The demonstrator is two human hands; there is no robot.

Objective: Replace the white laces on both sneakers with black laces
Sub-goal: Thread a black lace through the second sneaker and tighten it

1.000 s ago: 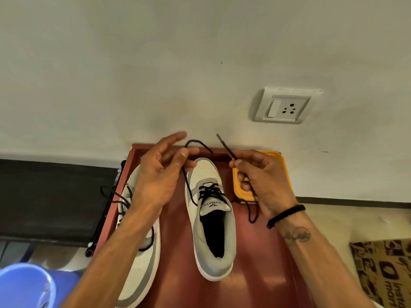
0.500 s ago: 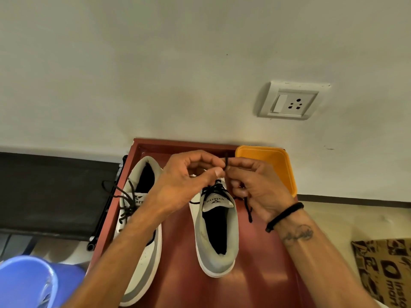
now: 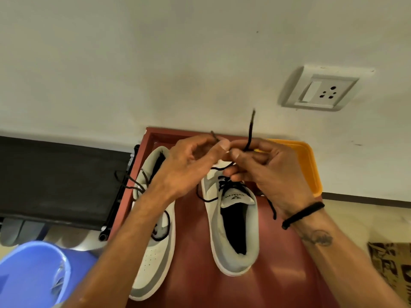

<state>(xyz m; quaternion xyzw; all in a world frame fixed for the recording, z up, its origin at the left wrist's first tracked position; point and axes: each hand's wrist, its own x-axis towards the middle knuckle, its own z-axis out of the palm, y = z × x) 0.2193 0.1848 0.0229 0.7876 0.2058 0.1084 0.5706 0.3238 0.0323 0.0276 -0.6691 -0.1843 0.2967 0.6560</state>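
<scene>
At the far left a blue plastic chair (image 3: 33, 274) fills the lower corner, with a black rack (image 3: 55, 181) behind it against the wall. Next comes the red-brown desk (image 3: 193, 252), and on its left side the left sneaker (image 3: 155, 258), toe toward the person, already threaded with a black lace whose loose loops spill over the desk's edge. The left hand (image 3: 189, 167) is raised above that sneaker's far end, thumb and forefinger pinched on one short end of the black lace (image 3: 250, 132). Just to its right, fingertips almost touching, the right hand (image 3: 266, 172) pinches the other end, whose tip stands nearly upright above the knuckles. Both ends run down and toward the person into the top eyelets of the right sneaker (image 3: 233, 230), which lies directly beneath the hands with its heel nearest the person and its long axis running away toward the wall. The lace's free lengths hang off either side of its tongue. Judging by this, lacing is nearly finished, and the next move looks like crossing the two ends for a knot, both hands being equally near. Behind the right hand sits an orange tray (image 3: 311, 165), and a wall socket (image 3: 320, 90) is further up on the right.
</scene>
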